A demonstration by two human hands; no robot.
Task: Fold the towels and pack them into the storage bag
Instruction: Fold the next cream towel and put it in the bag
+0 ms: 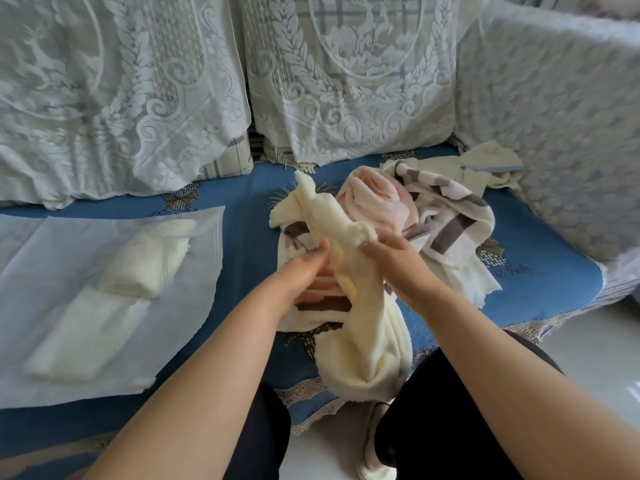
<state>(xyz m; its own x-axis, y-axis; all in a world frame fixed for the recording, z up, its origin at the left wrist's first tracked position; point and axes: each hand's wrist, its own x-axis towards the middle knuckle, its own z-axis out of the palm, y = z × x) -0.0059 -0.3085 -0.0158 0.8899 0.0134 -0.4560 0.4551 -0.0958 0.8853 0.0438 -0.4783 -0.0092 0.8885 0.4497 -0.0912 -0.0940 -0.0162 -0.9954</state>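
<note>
A long cream towel (363, 334) hangs bunched over the sofa's front edge, held up by both hands. My left hand (304, 275) grips it from the left and my right hand (398, 261) grips it from the right, close together. Behind them lies a pile of towels: a pink one (377, 206) and a white one with brown-grey stripes (450, 216). On the left a translucent white storage bag (69, 244) lies flat on the blue sofa seat (242, 244), with cream folded towels (149, 261) visible inside it.
Two lace-covered cushions (346, 81) stand along the sofa back. A white fuzzy armrest cover (554, 116) rises at right, with another cream cloth (491, 164) beside it. My dark-trousered knees and a shoe (377, 441) sit at the sofa's front edge on a pale floor.
</note>
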